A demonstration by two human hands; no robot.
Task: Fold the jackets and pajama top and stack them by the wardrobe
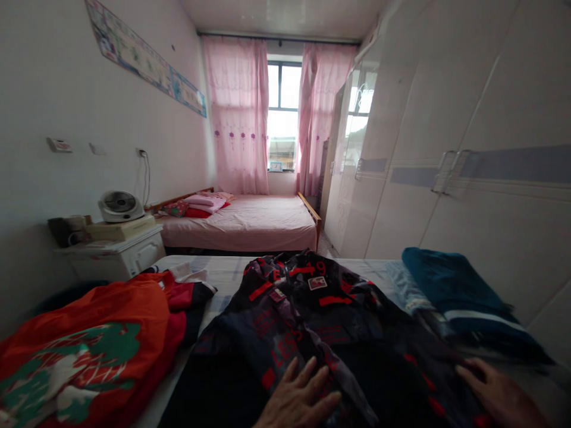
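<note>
In the head view, one dark jacket (366, 333) lies spread across the lower middle, laid out but not folded, whereas the one pile (450, 276) at right looks folded already. The two hands are apart: the left hand (301, 397) rests flat, fingers spread, on the jacket; the right hand (497, 386), lower right, is at its edge, whether gripping I cannot tell. One orange shirt (134, 303) lies loose, lower left. Behind: one fan (120, 205), one bed (259, 229).

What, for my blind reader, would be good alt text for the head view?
Left hand spread on a dark, red-lettered jacket laid out flat, right hand touching its side. Orange clothing lies left, folded teal fabric right; a pink-covered bed stands beyond.
</note>
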